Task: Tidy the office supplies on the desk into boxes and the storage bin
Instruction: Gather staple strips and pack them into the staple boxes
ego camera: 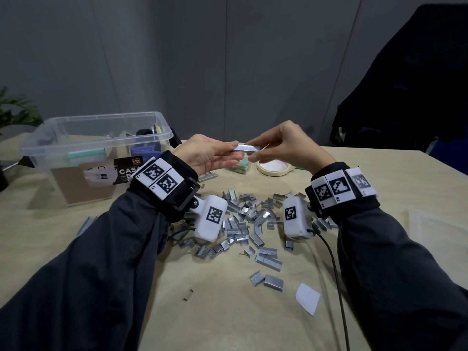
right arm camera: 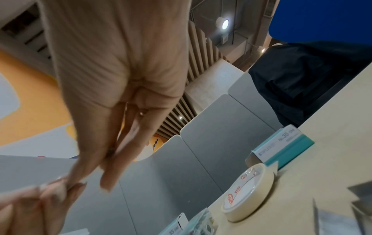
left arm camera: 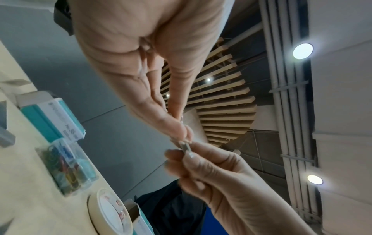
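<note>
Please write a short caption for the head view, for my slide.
Both hands, left and right, pinch one staple strip above the scattered staples.

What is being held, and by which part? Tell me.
A short silver metal strip of staples is held above the desk: the left hand pinches its left end, the right hand pinches its right end.

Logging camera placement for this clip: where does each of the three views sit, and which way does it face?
Head: on the head, looking forward and down at the desk; shows both sleeves, left hand and right hand pinching a staple strip above the loose staples.
Left wrist: under the left hand, facing along the fingers and up to the ceiling.
Right wrist: under the right hand, facing along the fingers; blurred.
Shared: all three show the tape roll; both wrist views show a teal staple box.
</note>
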A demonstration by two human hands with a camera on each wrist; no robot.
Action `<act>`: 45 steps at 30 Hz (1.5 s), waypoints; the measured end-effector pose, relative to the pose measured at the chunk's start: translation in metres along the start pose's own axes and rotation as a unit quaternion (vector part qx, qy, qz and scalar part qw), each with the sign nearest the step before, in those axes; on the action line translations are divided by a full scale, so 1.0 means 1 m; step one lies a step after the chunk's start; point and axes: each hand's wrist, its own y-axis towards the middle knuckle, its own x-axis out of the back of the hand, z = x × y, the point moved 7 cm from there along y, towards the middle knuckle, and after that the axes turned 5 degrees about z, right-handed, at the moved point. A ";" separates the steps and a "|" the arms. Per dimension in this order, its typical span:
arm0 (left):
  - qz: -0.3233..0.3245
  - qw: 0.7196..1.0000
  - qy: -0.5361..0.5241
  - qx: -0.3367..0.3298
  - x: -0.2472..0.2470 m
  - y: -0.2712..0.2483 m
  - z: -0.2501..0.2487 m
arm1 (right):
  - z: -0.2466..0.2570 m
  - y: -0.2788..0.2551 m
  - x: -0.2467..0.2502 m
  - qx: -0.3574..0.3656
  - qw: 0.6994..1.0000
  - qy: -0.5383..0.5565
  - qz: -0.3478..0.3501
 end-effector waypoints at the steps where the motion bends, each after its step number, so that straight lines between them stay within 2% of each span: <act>1: -0.002 1.000 0.004 -0.006 0.001 0.000 -0.002 | 0.000 0.000 0.002 0.007 1.000 0.018 -0.010; 4: -0.010 1.000 0.020 -0.020 0.002 0.000 -0.006 | 0.001 -0.001 0.001 0.015 0.997 0.073 -0.008; 7: -0.015 0.999 0.028 -0.023 0.002 0.000 -0.006 | 0.001 0.001 -0.005 0.011 0.997 0.081 0.011; 12: 0.000 0.999 0.043 -0.031 0.000 -0.001 -0.007 | 0.001 0.002 -0.003 0.014 0.999 0.015 -0.030; 17: -0.017 0.995 0.084 -0.047 0.003 -0.001 -0.014 | 0.004 0.002 0.005 0.018 0.997 0.033 -0.072; 20: -0.003 0.992 0.117 -0.049 0.002 -0.001 -0.018 | 0.014 -0.001 0.011 0.028 0.997 -0.022 -0.063; 22: 0.009 0.985 0.162 -0.055 -0.003 0.000 -0.019 | 0.013 -0.003 0.026 0.008 0.997 -0.043 -0.066; 24: 0.000 0.973 0.218 -0.077 -0.012 0.006 -0.020 | 0.005 -0.008 0.052 -0.025 0.991 -0.062 -0.118; 26: -0.013 0.955 0.278 -0.102 -0.025 0.017 -0.022 | -0.008 -0.018 0.076 -0.053 0.977 -0.075 -0.191; 28: -0.009 0.920 0.370 -0.127 -0.043 0.033 -0.024 | -0.024 -0.026 0.091 -0.087 0.963 -0.076 -0.242; 30: 0.021 0.865 0.478 -0.152 -0.068 0.049 -0.026 | -0.043 -0.033 0.102 -0.127 0.950 -0.067 -0.279; 33: 0.063 0.764 0.621 -0.164 -0.101 0.075 -0.024 | -0.059 -0.039 0.117 -0.161 0.931 -0.066 -0.320; 34: 0.065 0.751 0.638 -0.154 -0.107 0.086 -0.022 | -0.061 -0.041 0.120 -0.165 0.927 -0.070 -0.328; 35: 0.068 0.757 0.634 -0.140 -0.110 0.097 -0.018 | -0.061 -0.043 0.123 -0.167 0.925 -0.070 -0.335; 36: 0.069 0.790 0.598 -0.116 -0.112 0.108 -0.014 | -0.062 -0.044 0.126 -0.163 0.923 -0.066 -0.341; 38: 0.059 0.892 0.446 -0.051 -0.112 0.123 -0.002 | -0.063 -0.048 0.134 -0.154 0.921 -0.048 -0.355; 39: 0.056 0.932 0.358 -0.013 -0.114 0.127 0.006 | -0.063 -0.050 0.137 -0.148 0.920 -0.036 -0.362; 40: 0.055 0.956 0.287 0.023 -0.117 0.130 0.014 | -0.064 -0.052 0.141 -0.143 0.918 -0.026 -0.370; 42: 0.057 0.972 0.221 0.061 -0.124 0.137 0.027 | -0.064 -0.055 0.145 -0.136 0.916 -0.017 -0.376; 45: 0.063 0.979 0.173 0.082 -0.133 0.143 0.034 | -0.063 -0.056 0.144 -0.126 0.917 -0.004 -0.378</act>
